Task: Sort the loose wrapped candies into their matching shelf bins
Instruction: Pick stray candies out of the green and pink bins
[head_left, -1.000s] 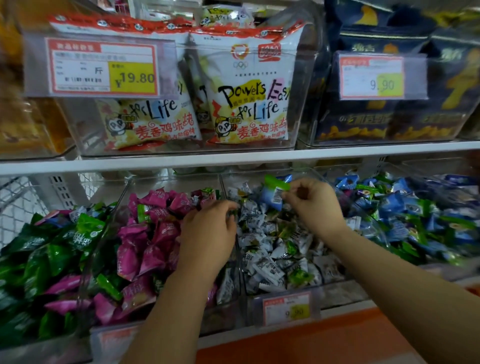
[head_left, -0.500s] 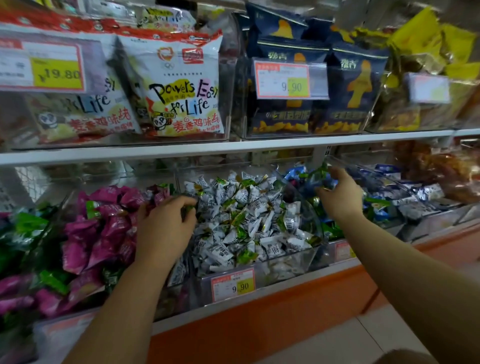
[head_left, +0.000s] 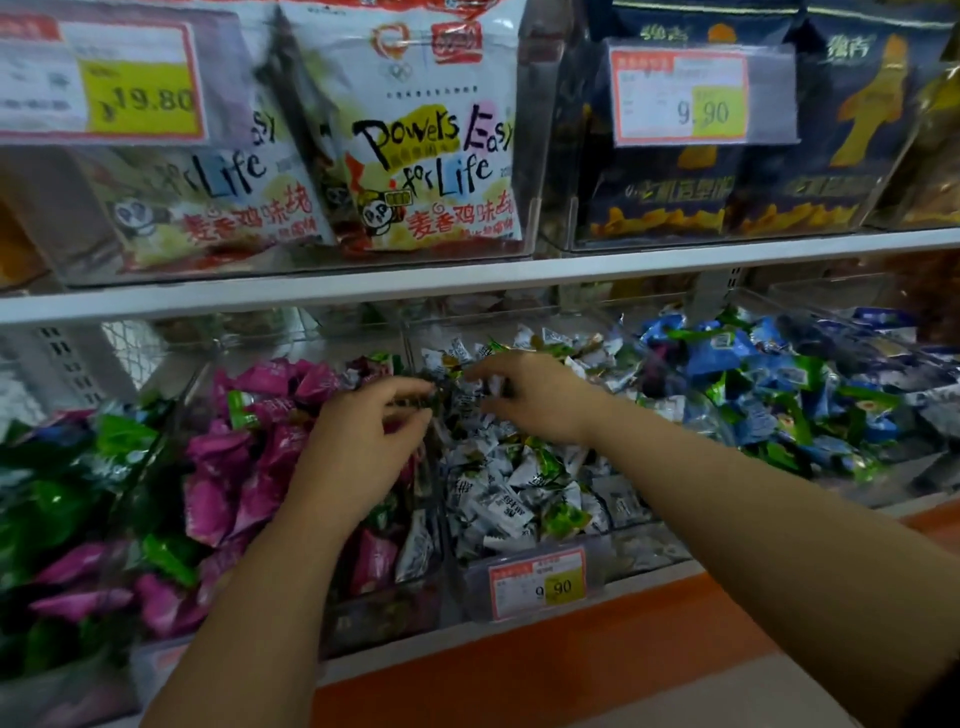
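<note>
Lower shelf, three clear bins side by side. Middle bin (head_left: 639, 545) holds white candies (head_left: 519, 499) with green ends; a 9.90 tag (head_left: 540, 584) is clipped to its front at 6 o'clock. At its 9 o'clock, pink candies (head_left: 244, 467) with a few green and white strays mixed in. Further toward 9 o'clock, a green pile (head_left: 62, 499) with some pink strays. At 3 o'clock of the middle bin, blue candies (head_left: 753, 374) mixed with green. Left hand (head_left: 358, 447) sits over the pink heap, back of hand up, fingers (head_left: 415, 385) curled toward the divider (head_left: 436, 467) between the pink and white bins; thumb and fingers are narrowly apart with something dark between them, too blurred to tell whether it is gripped. Right hand (head_left: 540, 402) is over the rear of the white candies, at 2 o'clock of the left hand and just beside it, fingers bent down with tips among the wrappers; cannot tell if it holds one. Both forearms enter from 6 o'clock, the right crossing in front of the blue bin. Upper shelf at 12 o'clock: white snack bags (head_left: 431, 135) printed "Powers Easy for Life" behind a 19.80 tag (head_left: 104, 78); at their 3 o'clock, dark blue bags (head_left: 675, 192) behind another 9.90 tag (head_left: 680, 98). Orange base (head_left: 519, 670) runs below the bins.
</note>
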